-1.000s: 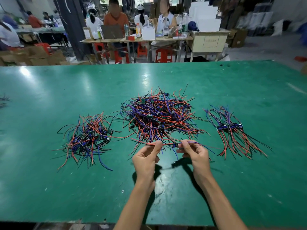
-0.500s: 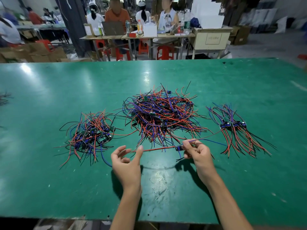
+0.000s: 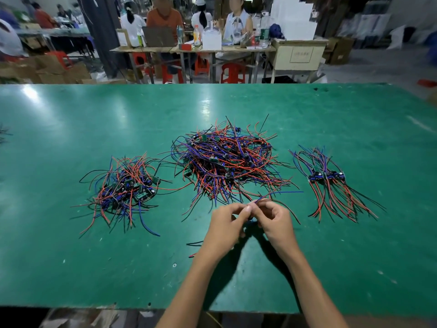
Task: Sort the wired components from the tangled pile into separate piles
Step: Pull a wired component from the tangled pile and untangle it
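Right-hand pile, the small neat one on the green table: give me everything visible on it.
The small neat pile of wired components lies on the green table top, to the right of the large tangled heap and apart from it. A few small boards with blue parts sit side by side in a row. Blue and purple insulated wires fan away toward the far side; red and black ones fan toward the person and to the right, roughly parallel. Neither hand touches it. The exact board count is unclear.

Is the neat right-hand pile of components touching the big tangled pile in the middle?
Apart. The head view shows bare green table between the right pile and the tangled middle pile.
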The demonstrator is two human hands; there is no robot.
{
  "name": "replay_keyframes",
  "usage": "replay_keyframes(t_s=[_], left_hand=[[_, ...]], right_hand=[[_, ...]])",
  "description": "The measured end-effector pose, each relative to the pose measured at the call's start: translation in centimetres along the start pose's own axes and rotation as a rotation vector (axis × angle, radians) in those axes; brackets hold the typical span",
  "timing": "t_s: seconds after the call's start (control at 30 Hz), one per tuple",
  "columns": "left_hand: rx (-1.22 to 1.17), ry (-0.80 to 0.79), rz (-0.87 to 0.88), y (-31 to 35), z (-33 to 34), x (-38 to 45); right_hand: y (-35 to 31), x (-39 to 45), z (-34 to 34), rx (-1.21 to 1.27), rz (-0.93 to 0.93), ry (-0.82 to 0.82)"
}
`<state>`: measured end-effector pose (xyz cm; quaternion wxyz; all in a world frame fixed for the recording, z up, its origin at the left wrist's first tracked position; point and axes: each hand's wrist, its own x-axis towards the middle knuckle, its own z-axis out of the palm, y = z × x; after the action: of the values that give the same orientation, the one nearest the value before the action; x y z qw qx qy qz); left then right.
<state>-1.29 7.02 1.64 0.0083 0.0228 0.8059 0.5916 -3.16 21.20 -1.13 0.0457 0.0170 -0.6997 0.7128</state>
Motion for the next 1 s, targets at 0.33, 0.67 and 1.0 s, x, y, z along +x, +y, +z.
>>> replay_keyframes(t_s=[0.33,0.67,1.0], left_hand=[[-0.214,-0.024,-0.131,0.7,0.3,0.3],[-0.142,-0.029,-0.143,1.8,0.8,-0.3],[-0.150,-0.258,-0.299,2.7,-1.6,-1.1]], right_hand=[[-0.3,0.2,0.2,0.089,-0.001,-0.030],[-0.8,0.0,0.4,0.165,0.064,0.039],[-1.0,0.5,-0.4,0.294,0.063,0.177]])
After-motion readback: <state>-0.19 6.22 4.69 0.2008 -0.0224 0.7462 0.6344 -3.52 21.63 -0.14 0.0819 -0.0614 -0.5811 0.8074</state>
